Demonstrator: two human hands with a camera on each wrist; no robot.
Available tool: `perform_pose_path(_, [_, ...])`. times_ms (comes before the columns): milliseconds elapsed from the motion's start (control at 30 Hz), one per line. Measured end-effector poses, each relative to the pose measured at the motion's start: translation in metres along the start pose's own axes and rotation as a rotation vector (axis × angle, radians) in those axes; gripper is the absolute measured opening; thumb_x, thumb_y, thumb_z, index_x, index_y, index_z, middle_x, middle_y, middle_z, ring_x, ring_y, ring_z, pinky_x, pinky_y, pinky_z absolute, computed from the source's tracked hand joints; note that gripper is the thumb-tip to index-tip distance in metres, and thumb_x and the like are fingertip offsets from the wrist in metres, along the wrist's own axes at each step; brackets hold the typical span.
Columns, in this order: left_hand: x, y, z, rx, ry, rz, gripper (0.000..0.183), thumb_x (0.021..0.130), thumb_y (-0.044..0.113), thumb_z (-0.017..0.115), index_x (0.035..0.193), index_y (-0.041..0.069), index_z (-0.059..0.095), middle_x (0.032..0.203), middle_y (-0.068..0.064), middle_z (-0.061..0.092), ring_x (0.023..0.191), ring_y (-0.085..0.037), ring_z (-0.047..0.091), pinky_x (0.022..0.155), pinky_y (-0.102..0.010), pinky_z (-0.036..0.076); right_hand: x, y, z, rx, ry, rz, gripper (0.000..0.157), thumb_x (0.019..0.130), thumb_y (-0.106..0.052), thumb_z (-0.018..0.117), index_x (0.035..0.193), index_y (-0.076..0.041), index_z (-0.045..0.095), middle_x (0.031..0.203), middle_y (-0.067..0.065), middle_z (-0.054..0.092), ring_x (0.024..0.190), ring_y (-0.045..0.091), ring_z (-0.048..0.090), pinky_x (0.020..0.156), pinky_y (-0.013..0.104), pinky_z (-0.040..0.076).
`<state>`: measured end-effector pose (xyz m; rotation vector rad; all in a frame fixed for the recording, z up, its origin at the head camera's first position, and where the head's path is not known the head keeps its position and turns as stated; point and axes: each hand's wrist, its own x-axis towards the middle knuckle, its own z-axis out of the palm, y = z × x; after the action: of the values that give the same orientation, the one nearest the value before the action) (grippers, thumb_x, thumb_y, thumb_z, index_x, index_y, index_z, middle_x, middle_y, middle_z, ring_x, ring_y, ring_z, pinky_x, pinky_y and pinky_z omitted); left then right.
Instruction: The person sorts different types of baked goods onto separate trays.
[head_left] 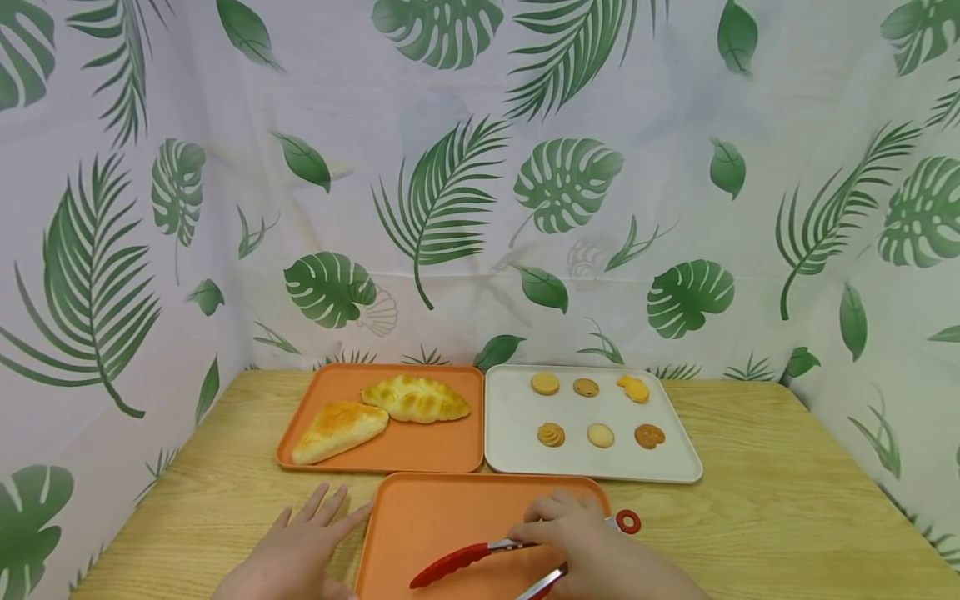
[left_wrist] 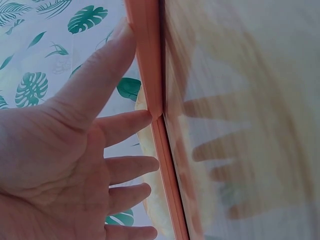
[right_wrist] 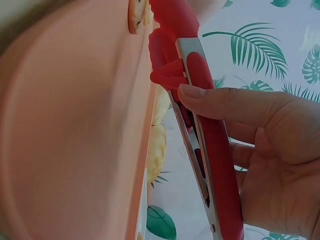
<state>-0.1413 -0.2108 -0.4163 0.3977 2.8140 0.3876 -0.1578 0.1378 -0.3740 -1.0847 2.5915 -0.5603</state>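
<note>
My left hand [head_left: 296, 546] has its fingers spread and straight beside the left edge of the near orange tray [head_left: 420, 512]. In the left wrist view the thumb and forefinger tips are right at the tray's rim [left_wrist: 146, 55]. My right hand [head_left: 573, 537] holds a pair of red and silver tongs [head_left: 465, 562] over that tray, their red tips pointing left. In the right wrist view my thumb lies on the red handle [right_wrist: 217, 150], with the other fingers behind it. A small spotted brown piece [right_wrist: 135, 17] shows close by the tong tips.
A second orange tray [head_left: 431, 454] at the back left bears a triangular pastry [head_left: 341, 429] and a braided bread [head_left: 416, 398]. Right beside it, a white tray [head_left: 510, 454] holds several small cookies [head_left: 600, 435] in two rows. A leaf-print cloth [head_left: 480, 208] hangs behind the wooden table [head_left: 772, 500].
</note>
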Motion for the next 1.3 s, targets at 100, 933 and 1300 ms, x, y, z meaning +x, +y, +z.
perform_pose_path(100, [0.000, -0.001, -0.001, -0.003, -0.006, -0.004, 0.096, 0.055, 0.058, 0.071, 0.139, 0.025, 0.035, 0.147, -0.015, 0.026, 0.137, -0.039, 0.015, 0.096, -0.070, 0.018, -0.001, 0.000, 0.000, -0.007, -0.003, -0.026, 0.054, 0.069, -0.063, 0.058, 0.116, -0.038, 0.055, 0.104, -0.017, 0.050, 0.092, 0.004, 0.041, 0.074, 0.024, 0.037])
perform_pose_path(933, [-0.001, 0.000, 0.000, -0.024, -0.017, -0.008, 0.097, 0.054, 0.059, 0.068, 0.139, 0.026, 0.034, 0.147, -0.015, 0.025, 0.137, -0.039, 0.013, 0.096, -0.070, 0.017, 0.003, -0.002, -0.001, -0.135, 0.054, -0.071, 0.045, 0.069, -0.017, 0.074, 0.109, -0.034, 0.062, 0.100, -0.018, 0.055, 0.093, 0.003, 0.046, 0.074, 0.027, 0.035])
perform_pose_path(1300, [0.000, -0.001, -0.001, -0.026, -0.028, -0.007, 0.096, 0.055, 0.059, 0.068, 0.139, 0.026, 0.033, 0.147, -0.015, 0.025, 0.137, -0.040, 0.014, 0.096, -0.070, 0.017, 0.005, 0.013, -0.017, -0.147, 0.228, 0.029, 0.046, 0.062, -0.014, 0.078, 0.105, -0.025, 0.066, 0.093, -0.012, 0.056, 0.087, 0.009, 0.045, 0.065, 0.028, 0.029])
